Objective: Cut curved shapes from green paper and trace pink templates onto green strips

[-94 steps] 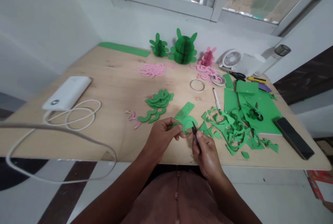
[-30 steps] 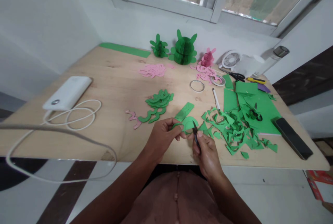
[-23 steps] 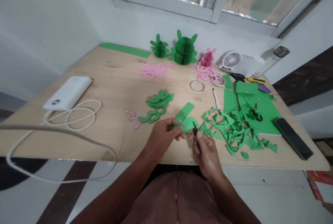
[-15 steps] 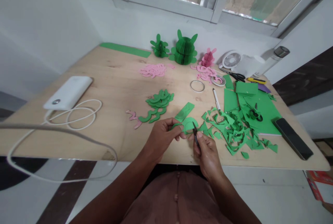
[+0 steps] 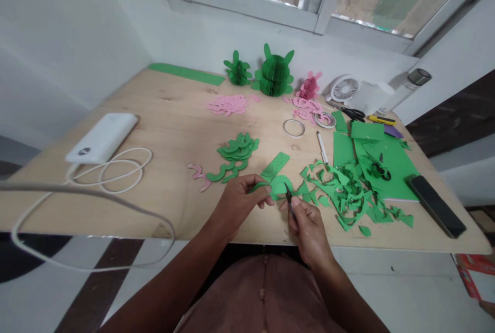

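Observation:
My left hand (image 5: 247, 196) pinches a piece of green paper (image 5: 279, 186) with a curved outline, low over the front of the table. Closed around small dark scissors (image 5: 289, 200), my right hand (image 5: 308, 222) is just right of that paper, the blades at its edge. Fingers partly cover the scissors' handles. Behind the paper lies a green strip (image 5: 275, 166) with faint drawn lines. To the left of it, wavy green cutouts (image 5: 236, 150) are piled up, with a small pink cutout (image 5: 200, 176) beside them.
Green scraps (image 5: 350, 194) spread to the right, near a black phone (image 5: 436, 205) and green sheets (image 5: 398, 178). A white pen (image 5: 322, 146) and a tape roll (image 5: 324, 119) lie farther back. Paper figures (image 5: 274, 75) stand along the wall. At left are a white power bank (image 5: 102, 137) and cable (image 5: 124, 186).
The scissors have shifted very slightly left against the green paper. Both hands otherwise keep nearly the same place and hold.

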`<state>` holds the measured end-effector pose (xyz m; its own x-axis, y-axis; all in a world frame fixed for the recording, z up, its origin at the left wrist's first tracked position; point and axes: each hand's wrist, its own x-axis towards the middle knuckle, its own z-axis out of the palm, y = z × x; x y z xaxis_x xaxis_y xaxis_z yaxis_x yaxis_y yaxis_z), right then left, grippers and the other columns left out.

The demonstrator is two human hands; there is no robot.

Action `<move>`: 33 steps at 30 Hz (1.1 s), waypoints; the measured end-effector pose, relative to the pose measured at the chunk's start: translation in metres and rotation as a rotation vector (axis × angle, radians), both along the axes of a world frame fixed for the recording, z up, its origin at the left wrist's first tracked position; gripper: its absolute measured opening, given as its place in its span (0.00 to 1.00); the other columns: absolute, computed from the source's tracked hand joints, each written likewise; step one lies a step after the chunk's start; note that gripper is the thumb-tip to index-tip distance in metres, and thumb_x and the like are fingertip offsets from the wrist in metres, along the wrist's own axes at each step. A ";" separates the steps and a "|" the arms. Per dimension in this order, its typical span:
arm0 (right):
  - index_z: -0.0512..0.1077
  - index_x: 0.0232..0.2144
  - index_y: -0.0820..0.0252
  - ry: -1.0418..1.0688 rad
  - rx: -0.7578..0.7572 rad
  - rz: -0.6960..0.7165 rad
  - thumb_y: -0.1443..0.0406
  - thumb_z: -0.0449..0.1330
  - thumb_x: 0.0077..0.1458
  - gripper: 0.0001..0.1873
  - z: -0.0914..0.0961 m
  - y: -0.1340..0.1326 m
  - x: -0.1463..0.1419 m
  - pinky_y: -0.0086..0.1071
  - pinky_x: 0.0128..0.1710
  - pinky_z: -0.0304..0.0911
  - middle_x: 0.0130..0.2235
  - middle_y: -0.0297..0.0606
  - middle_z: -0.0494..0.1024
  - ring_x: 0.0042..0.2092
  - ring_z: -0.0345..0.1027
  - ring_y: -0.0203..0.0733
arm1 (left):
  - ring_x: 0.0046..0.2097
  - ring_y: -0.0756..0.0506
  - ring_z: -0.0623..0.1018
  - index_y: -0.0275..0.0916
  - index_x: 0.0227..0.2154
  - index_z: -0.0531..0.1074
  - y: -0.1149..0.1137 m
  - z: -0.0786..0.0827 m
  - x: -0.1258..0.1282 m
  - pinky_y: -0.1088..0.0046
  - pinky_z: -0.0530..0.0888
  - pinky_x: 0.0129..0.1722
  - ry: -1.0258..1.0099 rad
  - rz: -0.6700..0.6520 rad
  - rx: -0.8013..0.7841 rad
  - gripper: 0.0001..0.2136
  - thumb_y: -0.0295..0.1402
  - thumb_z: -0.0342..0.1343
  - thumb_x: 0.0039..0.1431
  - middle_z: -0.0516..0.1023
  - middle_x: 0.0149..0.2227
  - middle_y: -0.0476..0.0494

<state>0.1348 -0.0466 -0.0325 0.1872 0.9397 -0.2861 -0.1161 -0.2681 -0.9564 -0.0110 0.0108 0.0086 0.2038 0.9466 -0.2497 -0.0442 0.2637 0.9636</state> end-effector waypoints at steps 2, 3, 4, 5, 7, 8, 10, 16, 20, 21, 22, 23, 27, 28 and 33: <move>0.71 0.23 0.60 -0.018 0.004 0.006 0.44 0.57 0.52 0.26 0.001 0.000 0.000 0.29 0.18 0.38 0.14 0.23 0.52 0.18 0.40 0.30 | 0.23 0.50 0.69 0.38 0.18 0.70 0.001 0.000 -0.001 0.74 0.66 0.26 0.006 -0.004 0.010 0.08 0.35 0.57 0.46 0.75 0.19 0.48; 0.71 0.22 0.60 -0.024 0.005 0.006 0.44 0.57 0.52 0.26 0.002 0.000 0.000 0.29 0.18 0.38 0.14 0.23 0.52 0.18 0.41 0.30 | 0.23 0.50 0.69 0.38 0.18 0.70 0.001 0.001 -0.001 0.74 0.67 0.26 0.006 -0.005 0.015 0.08 0.35 0.57 0.46 0.74 0.19 0.48; 0.71 0.22 0.60 -0.029 0.005 0.006 0.44 0.57 0.52 0.26 0.002 0.000 0.000 0.29 0.18 0.38 0.14 0.23 0.52 0.18 0.41 0.30 | 0.23 0.50 0.69 0.38 0.17 0.69 0.001 0.001 -0.002 0.74 0.67 0.26 0.005 -0.003 0.019 0.08 0.35 0.57 0.46 0.74 0.19 0.49; 0.71 0.22 0.60 -0.032 0.006 0.008 0.44 0.57 0.52 0.26 0.002 0.000 0.000 0.28 0.18 0.38 0.14 0.23 0.52 0.18 0.41 0.30 | 0.23 0.50 0.69 0.38 0.17 0.69 0.002 0.001 -0.002 0.74 0.67 0.26 0.004 0.001 0.022 0.08 0.35 0.57 0.46 0.74 0.19 0.49; 0.72 0.22 0.61 -0.035 0.010 0.017 0.44 0.57 0.52 0.26 0.003 0.000 0.000 0.28 0.19 0.38 0.14 0.23 0.52 0.18 0.41 0.30 | 0.23 0.51 0.69 0.38 0.17 0.70 0.003 0.001 -0.003 0.74 0.67 0.26 0.001 0.009 0.024 0.07 0.34 0.57 0.46 0.74 0.19 0.49; 0.72 0.23 0.61 -0.037 0.012 0.024 0.44 0.57 0.53 0.26 0.003 0.000 0.000 0.28 0.19 0.38 0.14 0.23 0.52 0.18 0.41 0.30 | 0.23 0.51 0.69 0.38 0.18 0.70 0.003 0.001 -0.003 0.74 0.66 0.26 0.000 0.013 0.023 0.07 0.34 0.58 0.46 0.74 0.19 0.49; 0.73 0.23 0.61 -0.039 0.015 0.034 0.45 0.56 0.53 0.26 0.003 0.000 0.000 0.28 0.19 0.38 0.14 0.23 0.52 0.18 0.41 0.29 | 0.23 0.51 0.69 0.38 0.18 0.70 0.004 0.001 -0.003 0.74 0.66 0.27 -0.001 0.021 0.019 0.07 0.33 0.58 0.45 0.74 0.18 0.50; 0.73 0.23 0.61 -0.017 0.001 0.031 0.44 0.57 0.53 0.26 0.004 0.000 -0.001 0.28 0.18 0.38 0.14 0.23 0.52 0.18 0.40 0.29 | 0.23 0.51 0.69 0.38 0.17 0.70 0.006 0.002 -0.005 0.75 0.66 0.27 -0.010 0.012 -0.001 0.07 0.33 0.58 0.45 0.74 0.18 0.49; 0.73 0.23 0.62 -0.018 0.004 0.038 0.45 0.56 0.53 0.26 0.003 0.000 -0.002 0.27 0.18 0.37 0.14 0.23 0.53 0.18 0.41 0.29 | 0.23 0.51 0.69 0.37 0.17 0.70 0.008 0.002 -0.007 0.74 0.66 0.27 -0.006 0.004 -0.010 0.08 0.34 0.59 0.45 0.74 0.18 0.49; 0.73 0.23 0.62 -0.015 0.000 0.038 0.45 0.57 0.53 0.26 0.002 0.000 -0.002 0.27 0.18 0.37 0.14 0.23 0.53 0.18 0.41 0.28 | 0.23 0.51 0.69 0.37 0.17 0.71 0.009 0.002 -0.008 0.74 0.66 0.27 -0.008 0.002 -0.014 0.07 0.34 0.59 0.45 0.74 0.18 0.49; 0.73 0.23 0.62 -0.011 -0.005 0.036 0.45 0.57 0.53 0.26 0.002 0.000 -0.002 0.27 0.18 0.37 0.14 0.23 0.53 0.18 0.40 0.28 | 0.23 0.51 0.69 0.37 0.17 0.71 0.009 0.002 -0.008 0.75 0.66 0.27 -0.011 0.001 -0.019 0.07 0.34 0.60 0.44 0.74 0.18 0.49; 0.73 0.23 0.62 -0.003 -0.014 0.035 0.44 0.57 0.53 0.27 0.002 0.000 -0.002 0.27 0.18 0.36 0.14 0.23 0.53 0.18 0.40 0.28 | 0.23 0.51 0.69 0.37 0.17 0.71 0.010 0.002 -0.008 0.75 0.66 0.27 -0.016 -0.001 -0.026 0.07 0.34 0.60 0.44 0.74 0.18 0.49; 0.73 0.23 0.63 0.023 -0.029 0.024 0.44 0.58 0.51 0.27 0.000 0.000 -0.003 0.26 0.17 0.35 0.14 0.23 0.53 0.17 0.40 0.27 | 0.23 0.52 0.69 0.36 0.18 0.72 0.011 0.000 -0.008 0.75 0.66 0.27 -0.082 0.010 -0.066 0.08 0.34 0.63 0.43 0.75 0.18 0.49; 0.73 0.23 0.63 0.033 -0.036 0.008 0.44 0.58 0.51 0.27 -0.001 0.000 -0.004 0.26 0.17 0.35 0.14 0.23 0.53 0.17 0.40 0.27 | 0.24 0.51 0.70 0.36 0.19 0.72 0.011 -0.001 -0.008 0.75 0.66 0.27 -0.121 0.017 -0.081 0.08 0.34 0.64 0.42 0.75 0.19 0.48; 0.72 0.23 0.62 0.108 -0.068 -0.023 0.44 0.59 0.51 0.26 -0.004 0.000 -0.008 0.25 0.15 0.35 0.13 0.21 0.51 0.16 0.38 0.27 | 0.26 0.51 0.71 0.36 0.21 0.74 0.005 -0.010 -0.004 0.75 0.67 0.28 -0.330 0.035 -0.138 0.09 0.34 0.67 0.39 0.75 0.22 0.48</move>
<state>0.1268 -0.0468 -0.0368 0.1729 0.9133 -0.3687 -0.2238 -0.3281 -0.9178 -0.0148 0.0159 -0.0011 0.2630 0.9164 -0.3017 -0.3579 0.3831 0.8515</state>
